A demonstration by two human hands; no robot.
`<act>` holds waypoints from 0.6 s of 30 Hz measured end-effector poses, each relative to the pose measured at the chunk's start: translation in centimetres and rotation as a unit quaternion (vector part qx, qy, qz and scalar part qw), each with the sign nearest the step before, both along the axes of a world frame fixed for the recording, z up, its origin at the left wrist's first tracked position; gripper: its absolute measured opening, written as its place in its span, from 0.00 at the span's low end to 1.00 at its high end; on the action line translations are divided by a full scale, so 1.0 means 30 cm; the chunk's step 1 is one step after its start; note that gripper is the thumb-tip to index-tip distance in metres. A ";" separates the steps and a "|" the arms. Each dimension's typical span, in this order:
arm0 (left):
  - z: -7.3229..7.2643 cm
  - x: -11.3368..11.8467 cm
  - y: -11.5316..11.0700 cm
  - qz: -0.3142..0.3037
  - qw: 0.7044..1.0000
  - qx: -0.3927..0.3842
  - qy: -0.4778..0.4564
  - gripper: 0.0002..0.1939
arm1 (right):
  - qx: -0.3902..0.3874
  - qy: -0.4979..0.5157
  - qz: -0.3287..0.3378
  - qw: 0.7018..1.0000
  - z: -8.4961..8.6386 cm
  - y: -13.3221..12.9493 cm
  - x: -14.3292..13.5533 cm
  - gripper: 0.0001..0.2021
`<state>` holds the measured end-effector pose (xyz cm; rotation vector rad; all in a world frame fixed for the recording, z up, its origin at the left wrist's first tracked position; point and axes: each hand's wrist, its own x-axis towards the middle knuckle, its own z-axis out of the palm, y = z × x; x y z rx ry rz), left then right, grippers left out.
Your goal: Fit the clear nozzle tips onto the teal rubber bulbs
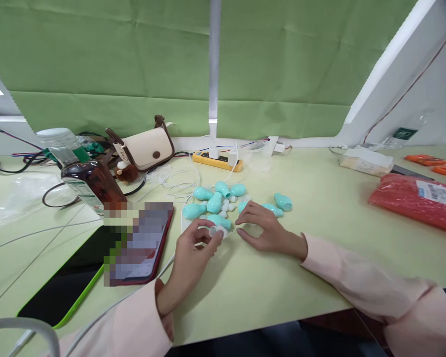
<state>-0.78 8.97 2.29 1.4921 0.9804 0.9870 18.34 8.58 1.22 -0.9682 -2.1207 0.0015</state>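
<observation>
My left hand (198,248) pinches a small translucent white plastic piece (218,231) between thumb and fingers, just above the table. To its right, my right hand (262,229) has its thumb and fingers apart, curved toward that piece, with nothing visible between them. Several mint-green hollow bulb-shaped pieces (214,203) lie in a loose group behind both hands. More small whitish plastic pieces (226,204) are scattered among them. One green bulb (283,202) rests at the right end of the group. Some bulbs are partly hidden behind my right hand.
Two phones (70,277) lie at the left, with a brown bottle (92,183) and a cream handbag (148,148) behind. A yellow power strip (217,161) with white cables sits at the back. On the right are a red wrapped package (405,198) and a white box (366,161).
</observation>
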 end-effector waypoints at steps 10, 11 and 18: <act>0.009 0.002 -0.006 -0.006 0.999 -0.033 -0.011 0.09 | -0.109 -0.165 0.019 0.980 -0.010 0.029 0.017 0.07; 0.005 0.003 -0.005 -0.008 0.999 -0.034 -0.005 0.09 | -0.112 -0.150 0.024 0.982 -0.010 0.027 0.015 0.06; 0.005 0.005 -0.002 0.006 1.000 -0.027 0.001 0.09 | -0.113 -0.058 0.012 0.992 -0.029 0.018 0.006 0.04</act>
